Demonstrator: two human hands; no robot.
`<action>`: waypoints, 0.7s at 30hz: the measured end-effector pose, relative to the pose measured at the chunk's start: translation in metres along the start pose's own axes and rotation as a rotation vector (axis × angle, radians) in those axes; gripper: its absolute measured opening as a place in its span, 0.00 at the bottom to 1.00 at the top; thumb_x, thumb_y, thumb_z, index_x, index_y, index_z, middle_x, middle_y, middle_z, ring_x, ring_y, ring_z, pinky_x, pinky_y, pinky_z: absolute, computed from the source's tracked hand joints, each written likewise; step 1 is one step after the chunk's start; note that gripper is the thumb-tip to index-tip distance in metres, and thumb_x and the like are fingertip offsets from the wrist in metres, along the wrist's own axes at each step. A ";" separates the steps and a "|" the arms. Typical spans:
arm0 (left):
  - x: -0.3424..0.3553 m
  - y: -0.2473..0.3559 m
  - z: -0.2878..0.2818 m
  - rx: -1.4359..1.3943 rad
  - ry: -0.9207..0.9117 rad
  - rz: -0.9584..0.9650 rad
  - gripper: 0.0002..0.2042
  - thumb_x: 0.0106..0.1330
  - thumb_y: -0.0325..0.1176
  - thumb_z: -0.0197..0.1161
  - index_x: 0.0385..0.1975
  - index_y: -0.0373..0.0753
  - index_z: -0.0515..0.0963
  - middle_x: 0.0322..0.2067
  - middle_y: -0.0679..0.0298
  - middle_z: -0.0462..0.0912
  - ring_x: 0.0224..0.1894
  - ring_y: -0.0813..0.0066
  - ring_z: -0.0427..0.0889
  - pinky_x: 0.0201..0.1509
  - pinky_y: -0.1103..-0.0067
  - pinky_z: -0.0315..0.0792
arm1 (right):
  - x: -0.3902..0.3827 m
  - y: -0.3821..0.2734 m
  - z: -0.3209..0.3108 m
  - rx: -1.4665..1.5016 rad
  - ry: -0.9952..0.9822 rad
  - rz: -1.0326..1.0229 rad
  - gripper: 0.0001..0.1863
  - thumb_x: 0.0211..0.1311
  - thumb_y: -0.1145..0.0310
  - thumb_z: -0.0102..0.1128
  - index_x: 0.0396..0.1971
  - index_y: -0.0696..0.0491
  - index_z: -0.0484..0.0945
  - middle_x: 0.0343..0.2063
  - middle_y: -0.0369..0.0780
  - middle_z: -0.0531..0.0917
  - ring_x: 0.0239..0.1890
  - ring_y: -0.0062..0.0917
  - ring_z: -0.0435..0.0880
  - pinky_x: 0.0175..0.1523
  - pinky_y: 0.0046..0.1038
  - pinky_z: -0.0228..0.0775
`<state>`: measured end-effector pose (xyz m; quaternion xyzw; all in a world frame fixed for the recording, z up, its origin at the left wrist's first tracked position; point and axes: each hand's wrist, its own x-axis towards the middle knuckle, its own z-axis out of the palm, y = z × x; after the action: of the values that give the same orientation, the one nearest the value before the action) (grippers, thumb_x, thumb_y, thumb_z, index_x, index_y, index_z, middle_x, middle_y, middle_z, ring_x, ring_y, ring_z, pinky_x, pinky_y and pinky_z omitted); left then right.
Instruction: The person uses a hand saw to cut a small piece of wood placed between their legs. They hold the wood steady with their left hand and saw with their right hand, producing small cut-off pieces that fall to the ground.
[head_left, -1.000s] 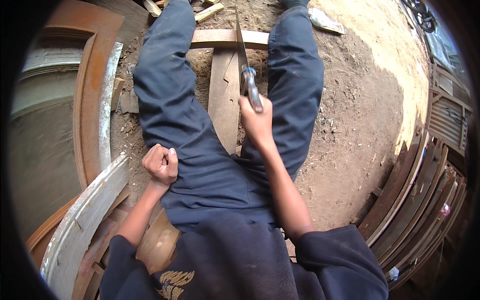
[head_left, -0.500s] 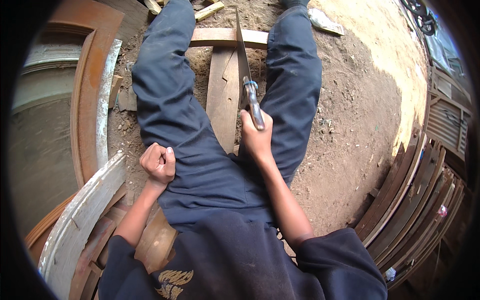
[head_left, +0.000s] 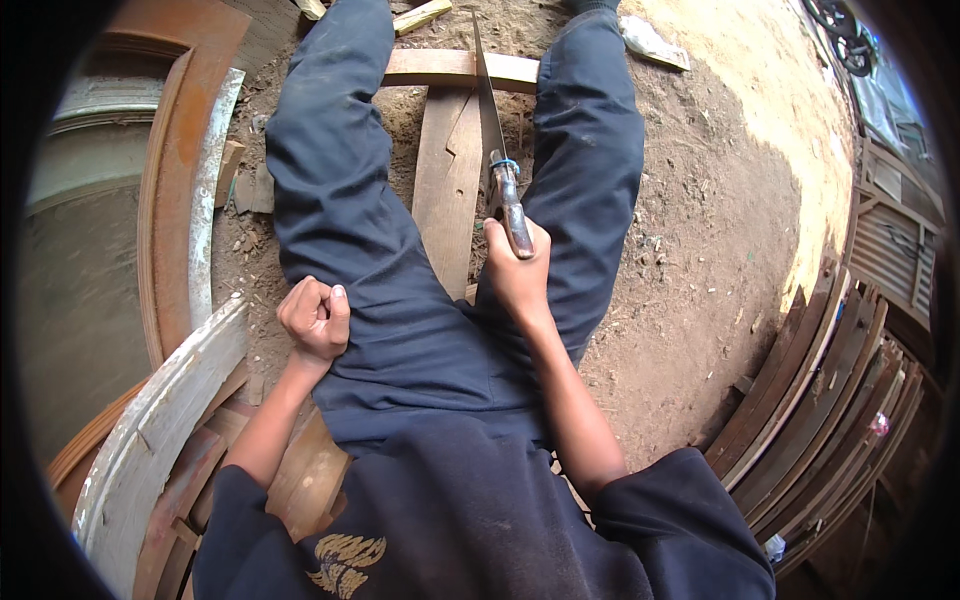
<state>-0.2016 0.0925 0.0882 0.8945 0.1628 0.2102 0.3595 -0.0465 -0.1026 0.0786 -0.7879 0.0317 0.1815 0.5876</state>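
My right hand [head_left: 517, 262] grips the handle of a hand saw [head_left: 508, 200], whose blade points away from me and crosses a pale wooden crosspiece [head_left: 420, 68] between my dark-trousered legs. A long plank [head_left: 440, 190] with a crack and a small hole lies lengthwise beneath, left of the saw. My left hand [head_left: 313, 320] is curled in a fist against my left thigh, with nothing visible in it.
Wooden frames [head_left: 176, 220], a white weathered board [head_left: 150, 420] and offcuts line the left. Stacked planks [head_left: 800, 400] stand at the lower right near a slatted structure [head_left: 890, 245]. Dirt ground [head_left: 690, 220] surrounds me; a wheeled vehicle [head_left: 840, 35] is at the upper right.
My right hand and the saw have slid a little back toward my body along the blade's line. My left hand remains a fist on my thigh.
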 end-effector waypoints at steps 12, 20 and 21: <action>-0.002 -0.002 0.001 0.044 0.025 0.000 0.14 0.56 0.27 0.59 0.13 0.38 0.62 0.11 0.64 0.59 0.12 0.70 0.59 0.18 0.74 0.54 | 0.052 0.011 0.016 0.141 0.001 0.107 0.13 0.54 0.74 0.54 0.13 0.56 0.65 0.11 0.29 0.66 0.16 0.11 0.62 0.21 0.24 0.55; 0.005 0.004 0.002 0.011 0.014 0.016 0.14 0.56 0.26 0.59 0.12 0.38 0.61 0.11 0.64 0.59 0.12 0.70 0.58 0.18 0.73 0.54 | 0.055 0.013 0.027 0.020 0.045 -0.102 0.13 0.54 0.74 0.52 0.13 0.56 0.63 0.10 0.32 0.63 0.16 0.13 0.63 0.22 0.27 0.55; 0.007 0.003 0.003 -0.006 0.003 0.029 0.14 0.55 0.26 0.59 0.12 0.38 0.61 0.11 0.63 0.59 0.12 0.70 0.58 0.18 0.73 0.54 | 0.085 0.009 0.035 0.053 0.102 -0.101 0.14 0.54 0.73 0.52 0.12 0.56 0.64 0.10 0.32 0.65 0.15 0.13 0.63 0.21 0.28 0.55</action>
<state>-0.1937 0.0919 0.0903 0.8954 0.1495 0.2172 0.3587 0.0212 -0.0585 0.0342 -0.7809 0.0263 0.1103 0.6142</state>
